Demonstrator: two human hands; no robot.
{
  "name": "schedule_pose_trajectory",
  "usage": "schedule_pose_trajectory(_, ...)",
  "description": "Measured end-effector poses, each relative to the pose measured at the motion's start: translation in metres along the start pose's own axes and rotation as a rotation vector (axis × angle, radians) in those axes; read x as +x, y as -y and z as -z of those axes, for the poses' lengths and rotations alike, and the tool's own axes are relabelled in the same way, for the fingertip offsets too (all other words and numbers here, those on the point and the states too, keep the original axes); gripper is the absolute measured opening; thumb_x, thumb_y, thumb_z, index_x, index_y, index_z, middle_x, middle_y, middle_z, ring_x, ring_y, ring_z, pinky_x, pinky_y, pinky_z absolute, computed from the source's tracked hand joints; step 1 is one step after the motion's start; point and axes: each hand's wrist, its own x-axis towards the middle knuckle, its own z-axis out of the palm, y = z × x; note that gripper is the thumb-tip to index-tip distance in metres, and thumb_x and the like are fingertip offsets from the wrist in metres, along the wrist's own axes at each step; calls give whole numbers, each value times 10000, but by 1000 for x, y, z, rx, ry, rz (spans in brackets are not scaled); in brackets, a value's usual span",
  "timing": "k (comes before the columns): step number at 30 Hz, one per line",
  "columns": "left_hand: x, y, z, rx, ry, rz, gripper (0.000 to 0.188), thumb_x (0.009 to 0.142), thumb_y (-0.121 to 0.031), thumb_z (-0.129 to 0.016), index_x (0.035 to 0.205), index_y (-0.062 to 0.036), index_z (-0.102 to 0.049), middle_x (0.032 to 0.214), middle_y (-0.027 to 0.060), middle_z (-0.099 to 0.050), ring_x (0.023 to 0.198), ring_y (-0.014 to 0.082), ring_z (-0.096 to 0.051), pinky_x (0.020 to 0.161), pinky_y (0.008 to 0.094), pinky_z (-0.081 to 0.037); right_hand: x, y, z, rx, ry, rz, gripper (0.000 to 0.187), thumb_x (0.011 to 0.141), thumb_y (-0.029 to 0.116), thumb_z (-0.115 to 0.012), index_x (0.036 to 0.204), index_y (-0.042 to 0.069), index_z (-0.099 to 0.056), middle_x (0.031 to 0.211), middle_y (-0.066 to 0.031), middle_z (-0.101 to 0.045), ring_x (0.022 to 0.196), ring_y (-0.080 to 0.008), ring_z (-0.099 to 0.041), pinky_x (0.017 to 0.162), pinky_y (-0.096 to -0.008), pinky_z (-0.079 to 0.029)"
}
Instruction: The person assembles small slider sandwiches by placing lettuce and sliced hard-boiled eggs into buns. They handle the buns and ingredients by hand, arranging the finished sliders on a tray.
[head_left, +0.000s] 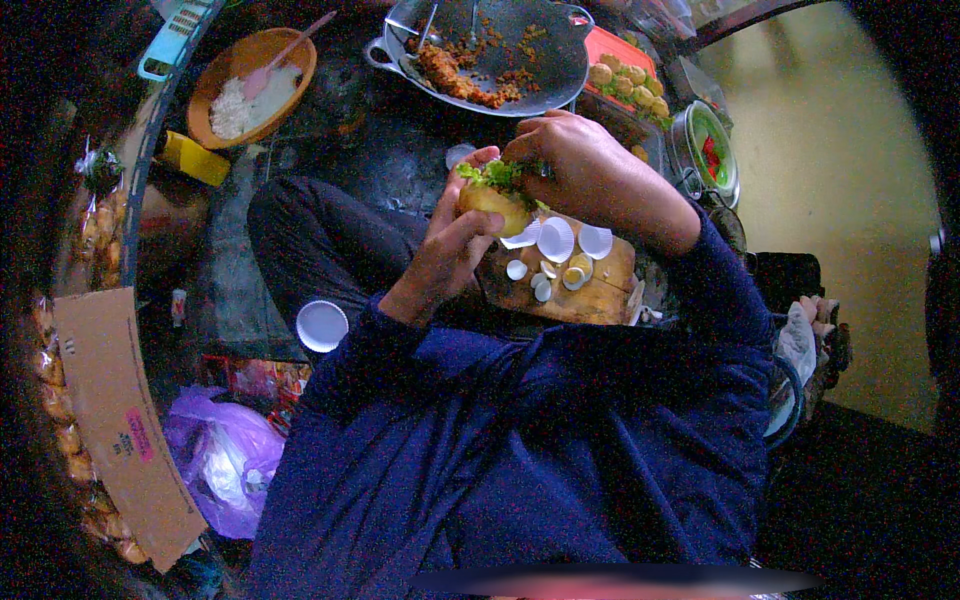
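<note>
My left hand [440,255] is closed round a small golden bread roll [492,209], its thumb pressed against the near side. Green curly lettuce [490,175] sticks out of the roll's top. From the right my right hand [580,158] reaches over, its bent fingers pinched at the lettuce; the fingertips are partly hidden. Below both hands lies a wooden board [600,297] with white fluted paper cups [555,239] and pieces of boiled egg [578,268] on it. Another white paper cup [322,326] is by my left forearm.
A wok [562,78] with reddish-brown filling stands ahead. To its right are filled rolls [628,84] in a container and a green-lined bowl [727,150]. At the left are an orange bowl [208,112], a yellow box [195,159], cardboard [125,400] and a purple bag [225,465].
</note>
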Motion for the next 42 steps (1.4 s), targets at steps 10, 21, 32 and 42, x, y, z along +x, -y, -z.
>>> schedule_pose_trajectory(10, 2, -1, -1, 26, -41, 11, 650, 804, -46, -585, 1374, -69, -273, 1279, 137, -437, 1215, 259, -457, 1045, 384, -383, -5, 1, -11, 49, -123, -272, 221, 694, 149, -692, 853, 43, -582, 782, -170, -638, 778, -386, -627, 677, -454, -511)
schedule_pose_trajectory(21, 1, 3, 2, 82, -151, 120, 581, 851, -71, -554, 1364, -80, -283, 1242, 131, -471, 1158, 242, -504, 1000, 371, -429, -9, -17, -24, 26, -60, -286, 172, 730, 198, -652, 784, 36, -653, 752, -198, -642, 743, -393, -645, 657, -469, -531)
schedule_pose_trajectory(32, 1, 8, 2, 56, -168, 137, 610, 854, -75, -558, 1384, -78, -257, 1257, 142, -460, 1159, 259, -503, 1004, 393, -429, -16, -24, -41, -111, -86, -221, 187, 682, 184, -720, 835, 99, -652, 876, -75, -590, 906, -303, -557, 754, -417, -488)
schedule_pose_trajectory(42, -2, 4, 10, 122, -219, 254, 614, 854, -107, -575, 1385, -68, -269, 1259, 144, -460, 1164, 258, -497, 1002, 388, -427, -32, -37, -62, 598, -118, -254, 419, 736, 118, -730, 1116, 61, -564, 1023, -77, -606, 958, -219, -569, 834, -331, -462)
